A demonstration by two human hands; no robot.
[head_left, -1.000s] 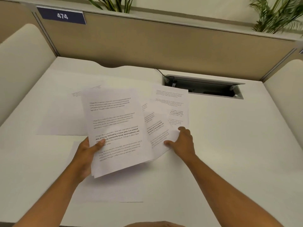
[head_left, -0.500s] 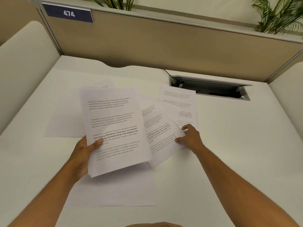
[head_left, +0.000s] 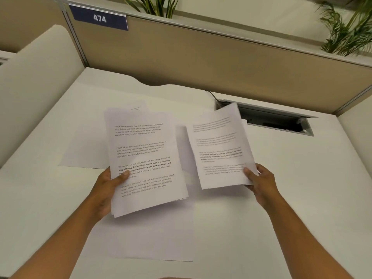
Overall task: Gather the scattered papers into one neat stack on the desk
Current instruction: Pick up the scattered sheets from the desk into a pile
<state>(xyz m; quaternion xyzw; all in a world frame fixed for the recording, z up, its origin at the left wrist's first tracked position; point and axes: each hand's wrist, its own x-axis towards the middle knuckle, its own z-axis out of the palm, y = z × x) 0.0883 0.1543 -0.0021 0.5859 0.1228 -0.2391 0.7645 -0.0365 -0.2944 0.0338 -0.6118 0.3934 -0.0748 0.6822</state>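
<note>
My left hand (head_left: pixel 109 188) grips a stack of several printed sheets (head_left: pixel 145 158) by its lower left edge, held above the white desk (head_left: pixel 281 178). My right hand (head_left: pixel 259 180) pinches a smaller bundle of printed sheets (head_left: pixel 219 150) at its lower right corner, lifted and tilted, to the right of the left stack. A blank-looking sheet (head_left: pixel 157 236) lies flat on the desk below the left stack. Another sheet (head_left: pixel 86 150) lies flat to the left, partly hidden behind the stack.
An open cable tray (head_left: pixel 277 119) with a black cable is set into the desk at the back right. A tan partition (head_left: pixel 201 63) with a "474" sign (head_left: pixel 100 18) closes the back; white side panels flank the desk. Plants stand behind the partition.
My right hand has picked the sheets up off the desk and raised them to the right. The left stack stays held in about the same place.
</note>
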